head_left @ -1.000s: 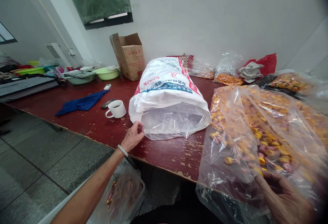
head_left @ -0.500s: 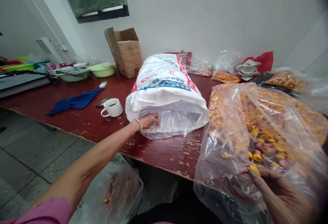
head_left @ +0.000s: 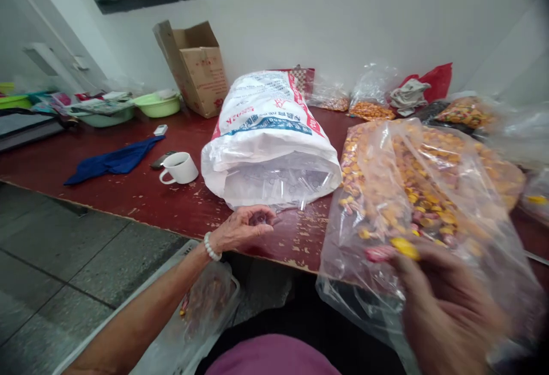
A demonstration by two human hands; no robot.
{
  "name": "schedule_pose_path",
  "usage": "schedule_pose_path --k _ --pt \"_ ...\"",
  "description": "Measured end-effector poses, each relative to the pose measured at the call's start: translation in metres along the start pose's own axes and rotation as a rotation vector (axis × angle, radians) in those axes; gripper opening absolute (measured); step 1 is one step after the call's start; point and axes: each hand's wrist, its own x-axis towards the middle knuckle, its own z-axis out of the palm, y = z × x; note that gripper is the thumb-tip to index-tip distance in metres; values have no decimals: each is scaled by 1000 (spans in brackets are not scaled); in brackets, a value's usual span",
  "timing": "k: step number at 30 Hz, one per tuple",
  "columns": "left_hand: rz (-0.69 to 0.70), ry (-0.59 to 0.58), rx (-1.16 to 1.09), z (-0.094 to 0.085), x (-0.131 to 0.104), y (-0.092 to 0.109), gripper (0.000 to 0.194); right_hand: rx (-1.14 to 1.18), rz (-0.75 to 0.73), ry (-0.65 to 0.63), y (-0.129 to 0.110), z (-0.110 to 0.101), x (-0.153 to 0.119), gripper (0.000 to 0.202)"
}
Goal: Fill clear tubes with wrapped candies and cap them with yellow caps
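My left hand (head_left: 240, 229), with a beaded bracelet at the wrist, is closed on a small clear plastic tube (head_left: 259, 218) whose round end faces my fingertips. It is just in front of the mouth of a white woven sack (head_left: 270, 140) that holds several clear tubes (head_left: 300, 189). My right hand (head_left: 450, 300), slightly blurred, pinches a small pink piece with a yellow cap (head_left: 403, 247). That hand is over the near part of a big clear plastic bag (head_left: 369, 283) full of similar yellow-capped pieces (head_left: 429, 203).
A white mug (head_left: 180, 168) and a blue cloth (head_left: 114, 160) lie left on the dark red table (head_left: 141, 192). Behind are a cardboard box (head_left: 201, 72), basins (head_left: 158, 106) and filled bags (head_left: 372, 109). Below the table edge stands a lined crate (head_left: 210, 295) with more pieces.
My left hand has come out of the sack's mouth toward me with a clear tube. My right hand has lifted the yellow-capped piece and moved slightly left. The view has shifted a little.
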Motion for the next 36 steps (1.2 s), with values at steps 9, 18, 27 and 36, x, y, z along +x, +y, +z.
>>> schedule_pose_path --k 9,18,27,36 --pt "-56 -125 -391 66 -35 37 27 -72 -244 -511 -17 45 -18 6" --pt "-192 -71 -908 103 -40 39 16 -324 -483 -560 -7 38 -46 57" --pt "-339 -232 -1164 132 -18 37 19 -249 -200 -620 7 8 -45 67" --pt "-319 -240 -1016 139 -16 50 18 -233 -301 -605 17 -5 -45 84"
